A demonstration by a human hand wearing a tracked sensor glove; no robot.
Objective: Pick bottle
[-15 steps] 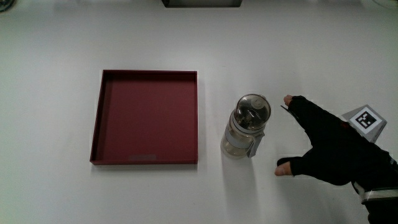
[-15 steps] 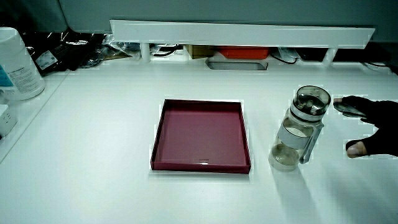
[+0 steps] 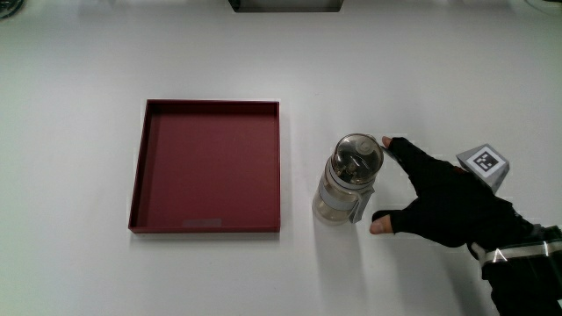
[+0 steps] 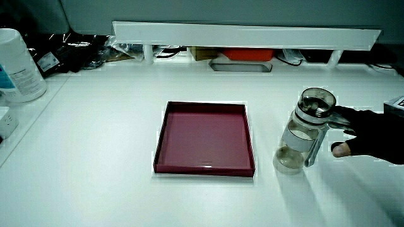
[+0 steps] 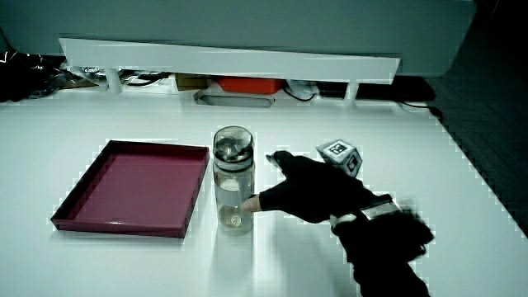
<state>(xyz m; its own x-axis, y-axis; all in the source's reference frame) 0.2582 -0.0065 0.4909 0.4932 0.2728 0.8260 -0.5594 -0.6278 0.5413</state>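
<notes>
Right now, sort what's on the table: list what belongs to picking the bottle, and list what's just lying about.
Belongs to the job:
- bottle, clear, upright beside the tray
- hand, fingers spread, right beside the bottle, not yet grasping it

Just lying about:
- red tray, nothing in it
- white container at the table's edge, in a side view
- clutter under the partition

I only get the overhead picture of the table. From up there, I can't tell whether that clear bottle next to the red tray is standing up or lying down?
Observer: The bottle is standing upright, beside the red tray.
Operator: Anything inside it?
Observer: In a side view it looks clear and mostly empty.
Operator: Has the hand gripped it?
Observer: Not yet. The hand is open beside the bottle, thumb at its lower part.
</notes>
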